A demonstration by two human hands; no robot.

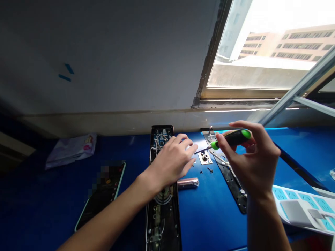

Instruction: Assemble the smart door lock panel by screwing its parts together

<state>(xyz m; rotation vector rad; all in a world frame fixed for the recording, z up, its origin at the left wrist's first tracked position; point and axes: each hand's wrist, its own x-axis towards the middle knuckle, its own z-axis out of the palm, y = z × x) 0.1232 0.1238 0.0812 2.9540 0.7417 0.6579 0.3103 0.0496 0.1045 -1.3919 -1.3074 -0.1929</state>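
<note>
The right hand point(255, 153) holds a screwdriver point(233, 138), thumb and fingers closed round its black, green-ended handle; the thin dark shaft points toward the left hand point(174, 157). That hand bends over a case point(170, 218), its grip unclear. Long, black and open, the case lies on the blue table point(209, 205), a blue board point(161, 137) inside its far end.

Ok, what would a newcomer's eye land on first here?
Probably the green-and-black screwdriver in the right hand, right of centre, its shaft pointing towards the left hand. Next, the long open black casing at lower centre, with a blue circuit board at its far end. The bright window at upper right also stands out.
</note>
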